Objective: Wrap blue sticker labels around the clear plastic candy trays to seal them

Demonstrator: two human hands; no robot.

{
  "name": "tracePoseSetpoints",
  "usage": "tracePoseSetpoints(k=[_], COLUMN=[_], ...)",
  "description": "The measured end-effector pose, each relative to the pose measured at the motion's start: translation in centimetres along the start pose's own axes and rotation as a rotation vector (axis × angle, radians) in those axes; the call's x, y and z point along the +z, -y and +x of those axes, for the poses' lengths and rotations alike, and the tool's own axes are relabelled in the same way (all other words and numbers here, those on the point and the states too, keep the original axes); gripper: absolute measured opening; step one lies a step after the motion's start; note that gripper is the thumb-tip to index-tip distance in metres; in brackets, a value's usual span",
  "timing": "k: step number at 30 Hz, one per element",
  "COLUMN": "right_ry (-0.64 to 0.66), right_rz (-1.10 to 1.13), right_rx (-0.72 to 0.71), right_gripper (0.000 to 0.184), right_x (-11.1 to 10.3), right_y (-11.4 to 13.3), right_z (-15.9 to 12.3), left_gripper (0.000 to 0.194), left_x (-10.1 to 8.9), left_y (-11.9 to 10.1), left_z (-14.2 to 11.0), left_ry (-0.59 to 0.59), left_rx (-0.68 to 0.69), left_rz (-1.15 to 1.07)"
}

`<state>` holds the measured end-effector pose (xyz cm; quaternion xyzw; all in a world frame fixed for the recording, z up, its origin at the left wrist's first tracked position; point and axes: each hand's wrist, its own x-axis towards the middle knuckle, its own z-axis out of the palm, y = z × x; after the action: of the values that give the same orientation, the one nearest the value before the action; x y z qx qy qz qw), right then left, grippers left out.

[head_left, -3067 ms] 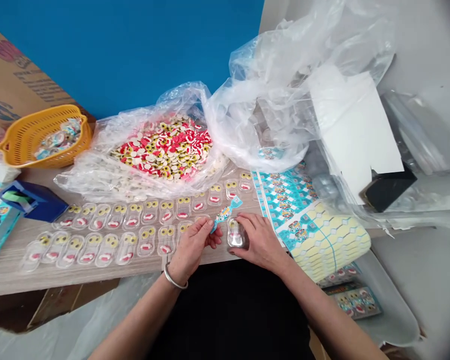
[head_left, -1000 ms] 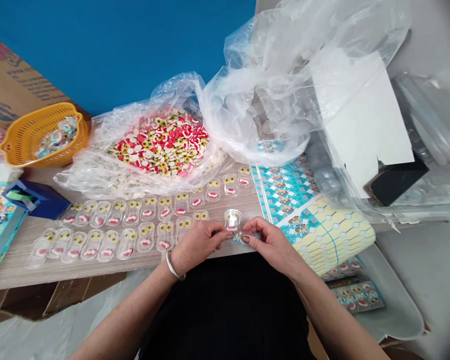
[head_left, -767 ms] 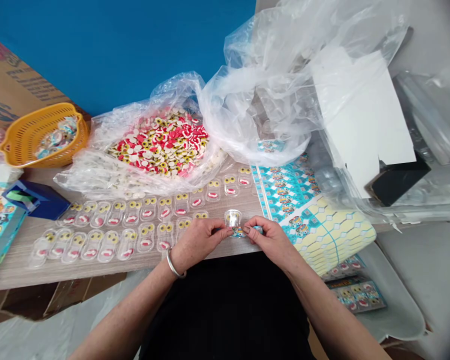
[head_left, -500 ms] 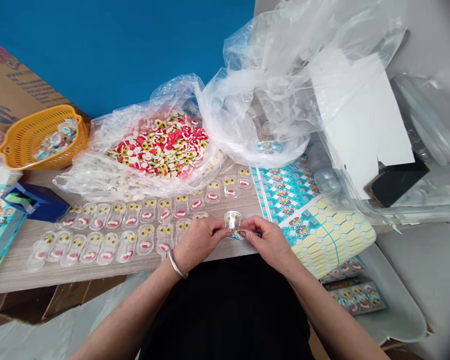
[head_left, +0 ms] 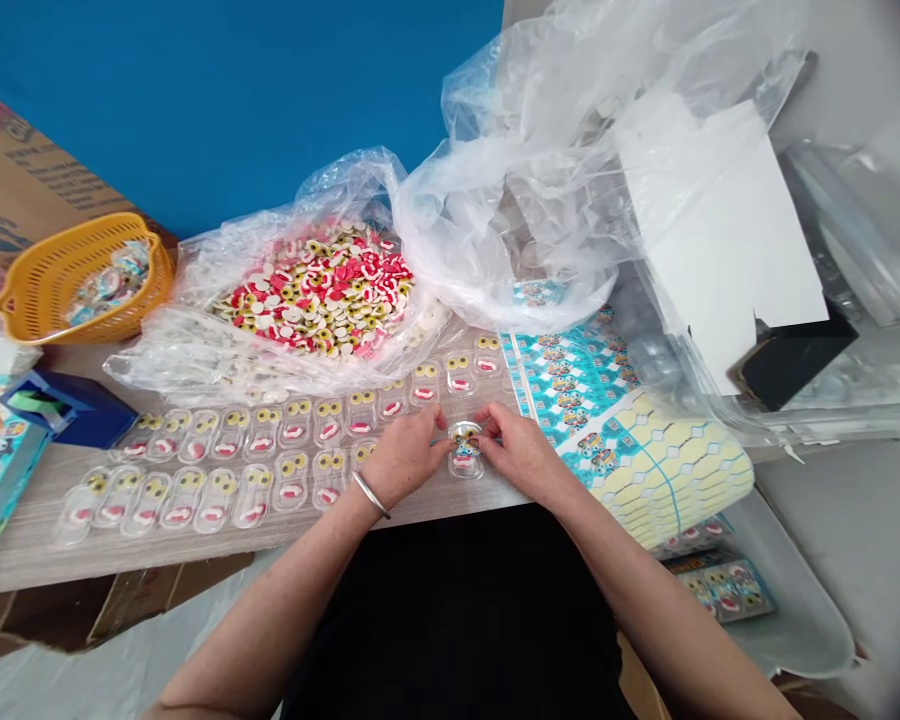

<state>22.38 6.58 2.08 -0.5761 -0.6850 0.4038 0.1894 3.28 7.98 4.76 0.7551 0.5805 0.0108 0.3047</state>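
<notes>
A small clear plastic case [head_left: 466,465] lies at the table's front edge between my hands, with red-and-white lips showing in its lower half. Across its upper half is a blue printed sticker [head_left: 466,436]. My left hand [head_left: 405,455] has thumb and index finger closed at the sticker's left end. At the right end, my right hand [head_left: 523,455] pinches in the same way; the exact contact is partly hidden by the fingers. To the left, two rows of similar clear cases [head_left: 257,493] hold yellow eyes and red lips. Right of my hands lie blue sticker sheets [head_left: 570,385].
Behind the rows sits a plastic bag [head_left: 270,375] full of loose eye and lip pieces. A yellow basket [head_left: 26,270] and a blue tape dispenser [head_left: 97,415] stand left. Crumpled clear bags [head_left: 510,210] and a white card [head_left: 720,220] fill the right back. A grey bin [head_left: 810,620] sits below.
The case has gone from tilted up in my fingers to lying flat on the table. Both hands have shifted slightly up, and the sticker now shows over the case's upper part.
</notes>
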Motion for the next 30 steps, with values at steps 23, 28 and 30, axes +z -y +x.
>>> tracePoseSetpoints(k=[23, 28, 30], right_ry=[0.218, 0.265, 0.278], right_rz=[-0.401, -0.362, -0.359], right_rx=[0.027, 0.032, 0.009], right_gripper=[0.016, 0.015, 0.015], right_x=[1.4, 2.5, 3.3], right_y=[1.2, 2.5, 2.9], right_z=[-1.7, -3.2, -3.5], left_gripper=[0.033, 0.035, 0.034], left_x=[1.5, 2.7, 4.2], left_y=[-1.5, 1.0, 2.3], left_z=[-5.2, -11.7, -13.4], left_ry=[0.041, 0.122, 0.117], left_rx=[-0.207, -0.371, -0.431], left_rz=[0.364, 0.137, -0.097])
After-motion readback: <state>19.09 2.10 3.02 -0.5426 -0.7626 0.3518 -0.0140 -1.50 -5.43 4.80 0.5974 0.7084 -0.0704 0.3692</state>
